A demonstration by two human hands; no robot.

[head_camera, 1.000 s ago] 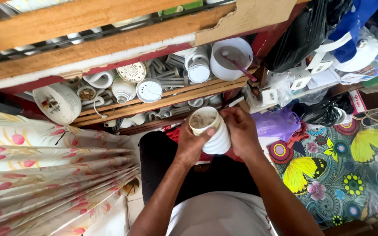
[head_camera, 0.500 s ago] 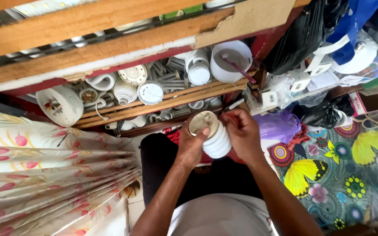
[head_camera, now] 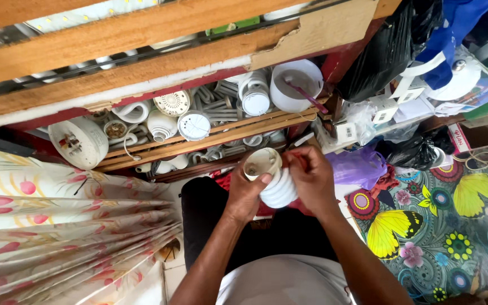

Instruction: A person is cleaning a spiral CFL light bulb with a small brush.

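A white ribbed lamp housing point(head_camera: 276, 186) with an open round mouth sits between both hands over my lap. My left hand point(head_camera: 246, 195) wraps its left side, thumb on the rim. My right hand point(head_camera: 312, 178) grips the right side, fingertips pinched at the rim's edge; something small and red shows by the fingers, too small to identify. Just beyond the hands is a wooden shelf point(head_camera: 210, 141) crowded with white lamp parts.
The shelf holds several white bulb shells, round caps and coiled tubes, plus a white tub point(head_camera: 296, 85). A round white fitting point(head_camera: 79, 142) lies at left. Flowered fabric point(head_camera: 57, 226) fills the lower left; butterfly-print cloth point(head_camera: 436, 231), black bags and a purple bag sit right.
The housing has been tilted and shifted slightly between the hands. My right fingers have moved up to the rim of its open mouth.
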